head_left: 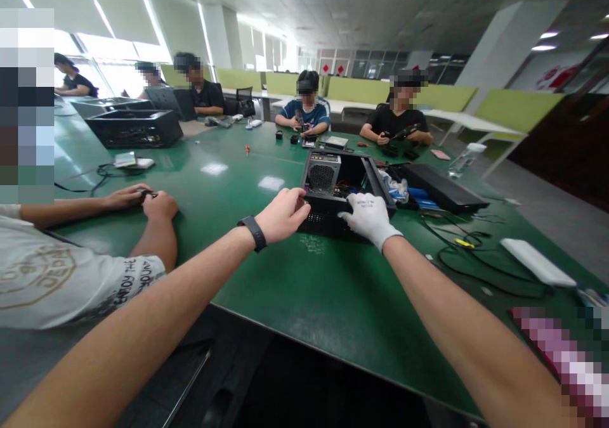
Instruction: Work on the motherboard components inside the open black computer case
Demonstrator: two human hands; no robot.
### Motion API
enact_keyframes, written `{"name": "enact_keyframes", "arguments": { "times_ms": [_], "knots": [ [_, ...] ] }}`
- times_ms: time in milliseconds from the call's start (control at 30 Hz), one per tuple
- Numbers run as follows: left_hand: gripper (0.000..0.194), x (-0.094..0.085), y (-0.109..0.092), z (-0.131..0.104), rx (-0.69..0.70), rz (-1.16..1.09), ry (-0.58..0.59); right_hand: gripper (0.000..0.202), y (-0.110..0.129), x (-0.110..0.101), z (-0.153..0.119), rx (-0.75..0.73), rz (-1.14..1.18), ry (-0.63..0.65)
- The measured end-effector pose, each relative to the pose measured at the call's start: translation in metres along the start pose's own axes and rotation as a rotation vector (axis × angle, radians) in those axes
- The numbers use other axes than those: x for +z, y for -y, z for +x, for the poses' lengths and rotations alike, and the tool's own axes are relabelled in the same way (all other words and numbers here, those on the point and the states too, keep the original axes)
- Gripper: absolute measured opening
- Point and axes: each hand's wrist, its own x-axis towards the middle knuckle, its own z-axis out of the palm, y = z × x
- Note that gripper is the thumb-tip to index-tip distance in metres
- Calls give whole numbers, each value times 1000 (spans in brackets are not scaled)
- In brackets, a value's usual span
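A black computer case lies on the green table in front of me with its upper side uncovered. Inside it, a power supply with a round fan grille shows at the left. My bare left hand, with a dark band on the wrist, has its fingers closed at the case's near left corner. My right hand wears a white glove and grips the near edge, thumb on the front face and fingers over the top. Its fingertips are partly hidden, as is the case's dark interior.
Right of the case are a flat black panel, a blue-and-white bundle, black cables, a white bar and a clear bottle. A neighbour's hands rest at left. Another open case stands farther back; co-workers sit opposite.
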Motion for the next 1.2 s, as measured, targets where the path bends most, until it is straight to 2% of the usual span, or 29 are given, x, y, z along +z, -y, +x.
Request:
{"name": "enact_keyframes", "arguments": {
  "times_ms": [100, 200, 267, 433, 567, 700, 800, 900, 1067, 1200],
  "knots": [
    [28, -8, -17, 8, 74, 154, 21, 44, 9, -10, -40, -8, 15, -24],
    [37, -10, -34, 15, 41, 248, 19, 40, 18, -21, -86, -16, 23, -45],
    [39, -5, -44, 17, -7, 313, 74, 38, 24, -30, -117, -21, 24, -57],
    [34, 26, -63, 13, -46, 484, 361, 32, 38, -50, -192, -30, 35, -63],
    [28, 51, -86, 6, -70, 693, 629, 25, 48, -66, -244, -34, 69, -68],
    [26, 71, -106, -1, -76, 770, 800, 21, 56, -76, -287, -24, 136, -59],
    [29, 87, -108, -7, -95, 751, 861, 19, 58, -80, -307, -21, 182, -55],
    [33, 100, -102, -13, -96, 748, 900, 19, 59, -81, -317, -17, 217, -76],
    [43, 112, -91, -13, -15, 804, 995, 19, 59, -79, -319, -3, 240, -98],
    [55, 116, -87, -10, 6, 850, 1004, 19, 59, -78, -319, -2, 234, -100]
  ]
}}
